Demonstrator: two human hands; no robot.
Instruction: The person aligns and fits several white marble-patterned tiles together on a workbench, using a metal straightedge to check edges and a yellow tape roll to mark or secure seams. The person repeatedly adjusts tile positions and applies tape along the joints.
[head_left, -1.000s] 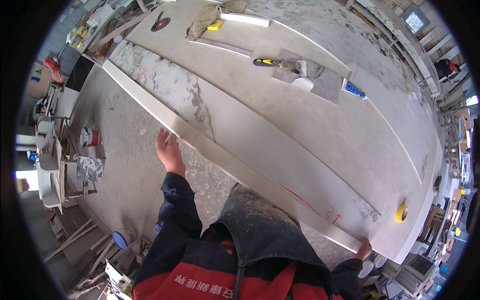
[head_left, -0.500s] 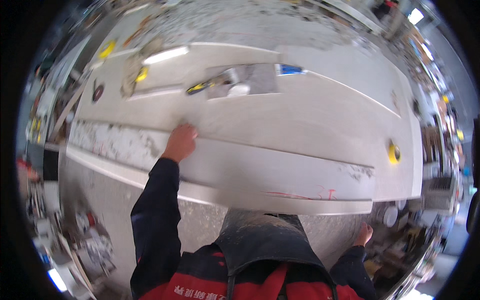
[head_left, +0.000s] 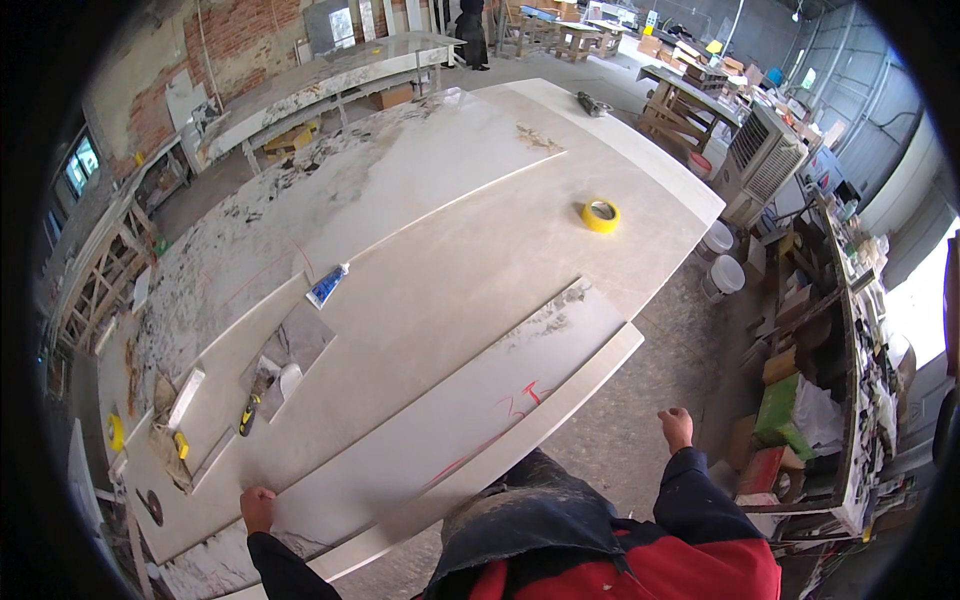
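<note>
A long pale stone strip [head_left: 480, 400] with dark veining and red marks lies along the near side of a large beige slab [head_left: 450, 270]. At the strip's far edge, toward its left end, my left hand [head_left: 258, 508] is closed; whatever its fingers hold, if anything, is hidden. My right hand [head_left: 676, 428] hangs in the air beyond the slab's right edge, its fingers curled with nothing visible in them. A yellow-and-black handled tool [head_left: 250, 413] and a grey square piece [head_left: 300, 345] lie farther up from my left hand.
A blue-and-white tube [head_left: 327, 285] and a yellow tape roll [head_left: 601, 216] lie on the slab. Behind is a veined white slab [head_left: 400, 170]. White buckets [head_left: 724, 277], an air cooler [head_left: 762, 160] and a cluttered shelf [head_left: 850, 400] stand at the right.
My view has swung to the right and up, bringing in more of the workshop. My left hand is still at the strip's far edge; my right hand appears raised beside me.
</note>
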